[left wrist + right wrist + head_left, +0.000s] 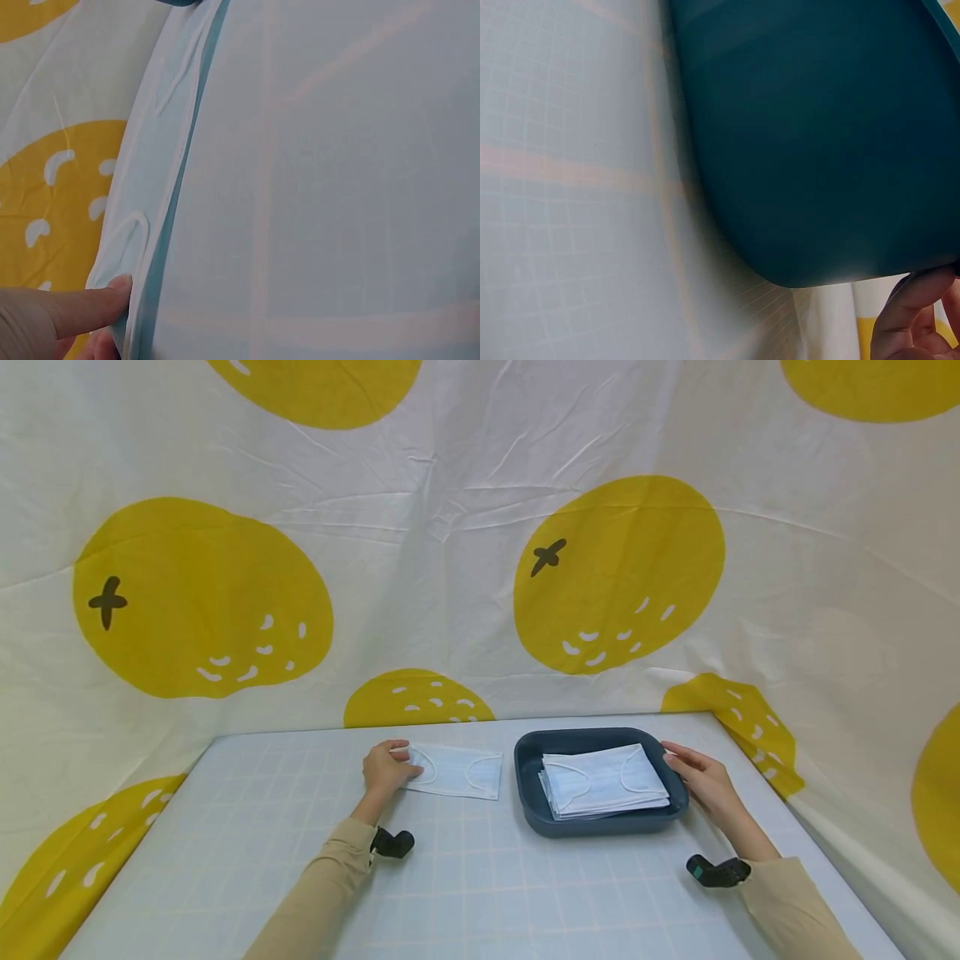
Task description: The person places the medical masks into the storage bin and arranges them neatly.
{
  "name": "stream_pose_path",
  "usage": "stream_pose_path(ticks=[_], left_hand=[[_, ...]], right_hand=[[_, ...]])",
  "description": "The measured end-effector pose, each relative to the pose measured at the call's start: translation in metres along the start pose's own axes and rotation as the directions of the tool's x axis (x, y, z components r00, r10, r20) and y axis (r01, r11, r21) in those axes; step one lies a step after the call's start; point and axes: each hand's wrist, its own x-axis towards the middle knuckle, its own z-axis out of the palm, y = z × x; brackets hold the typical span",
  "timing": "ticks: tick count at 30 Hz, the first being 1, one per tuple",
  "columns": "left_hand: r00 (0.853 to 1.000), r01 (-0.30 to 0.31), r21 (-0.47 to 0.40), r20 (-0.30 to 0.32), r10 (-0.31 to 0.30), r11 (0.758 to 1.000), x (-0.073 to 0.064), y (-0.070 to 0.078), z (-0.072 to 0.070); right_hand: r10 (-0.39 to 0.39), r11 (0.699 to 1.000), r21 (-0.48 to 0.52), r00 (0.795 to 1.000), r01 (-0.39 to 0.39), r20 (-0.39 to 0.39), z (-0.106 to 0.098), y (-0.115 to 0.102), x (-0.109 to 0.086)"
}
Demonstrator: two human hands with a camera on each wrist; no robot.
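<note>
A pale blue face mask point(457, 772) with white ear loops lies left of the bin in the head view. My left hand point(387, 770) pinches its left end, thumb on top; the left wrist view shows the thumb pressed on the mask point(154, 161) beside an ear loop. A dark blue-grey plastic bin point(600, 827) stands to the right, holding a stack of similar masks point(603, 779). On the bin's right rim, my right hand point(705, 783) grips with thumb and fingers. The bin's outer wall point(817, 150) fills much of the right wrist view, hiding part of that hand.
A pale checked cloth covers the table point(480, 885). Behind it hangs a white curtain point(465, 585) with large yellow fruit shapes, reaching down to the table's back and side edges. Black cameras are strapped on the left wrist point(393, 843) and right wrist point(717, 871).
</note>
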Motion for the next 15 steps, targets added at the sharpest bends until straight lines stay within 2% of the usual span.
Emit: stream_pose_path(ticks=[8,15], left_hand=[[0.998,0.019,0.009,0.053,-0.019,1.0,0.0006,-0.0006,0.0002],[0.996,-0.018,0.075,0.085,0.012,0.997,-0.0012,0.001,-0.008]], right_hand=[[0.002,1.0,0.003,1.0,-0.002,0.006,-0.0006,0.0012,-0.0003],[0.001,1.0,0.006,1.0,-0.001,-0.019,0.0001,0.0002,0.0003]])
